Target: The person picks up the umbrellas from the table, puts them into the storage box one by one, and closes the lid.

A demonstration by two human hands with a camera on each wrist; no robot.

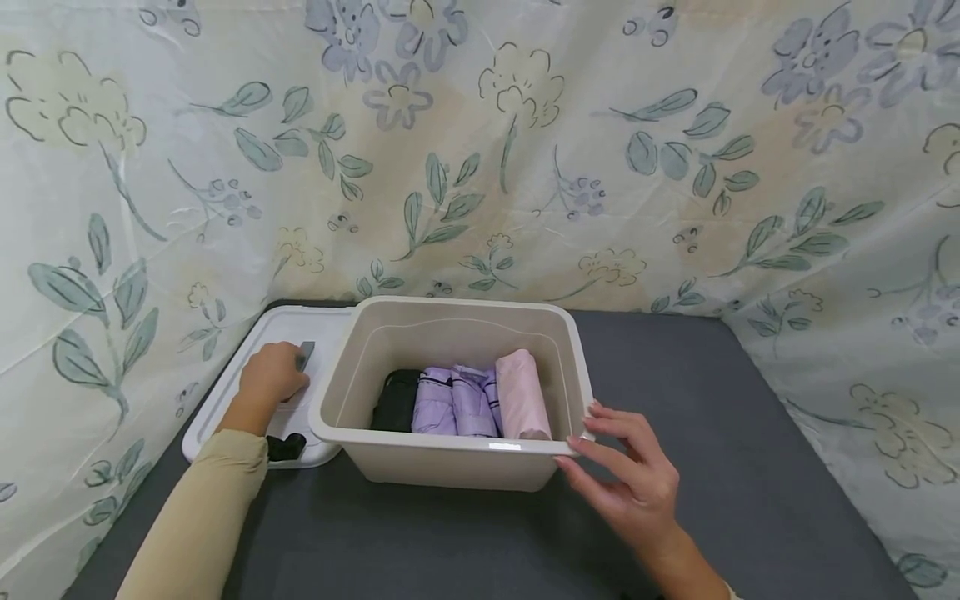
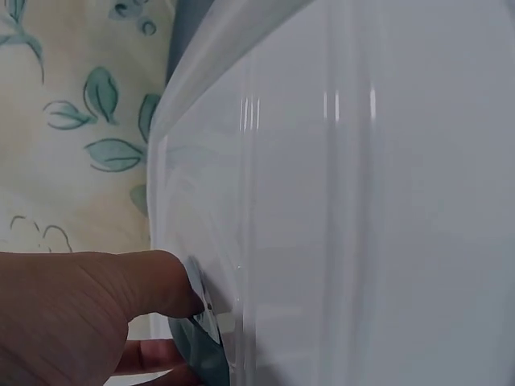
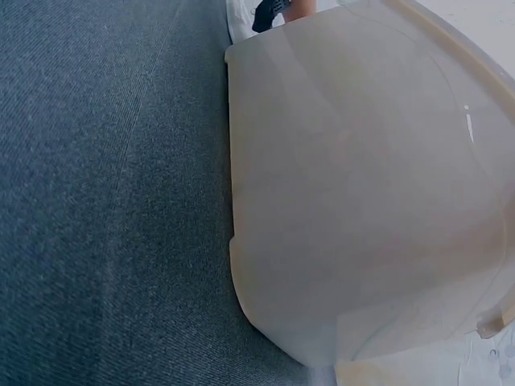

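A beige storage bin (image 1: 450, 462) stands on the dark table, holding a black bundle (image 1: 396, 402), purple fabric rolls (image 1: 453, 404) with black edging and a pink fabric roll (image 1: 522, 396). On the left lies its white lid (image 1: 300, 321), partly under the bin's rim. My left hand (image 1: 272, 373) pinches a grey latch-like piece (image 2: 201, 350) at the lid, thumb on one side and fingers on the other. With fingertips and thumb, my right hand (image 1: 630, 475) holds the bin's front right corner. The right wrist view shows the bin's outer wall (image 3: 346, 185), without the right hand.
A flowered curtain (image 1: 480, 167) hangs behind the table and along both sides. The dark grey table (image 1: 675, 375) extends to the right and in front of the bin. A small black piece (image 1: 287, 447) shows beside my left wrist, over the lid.
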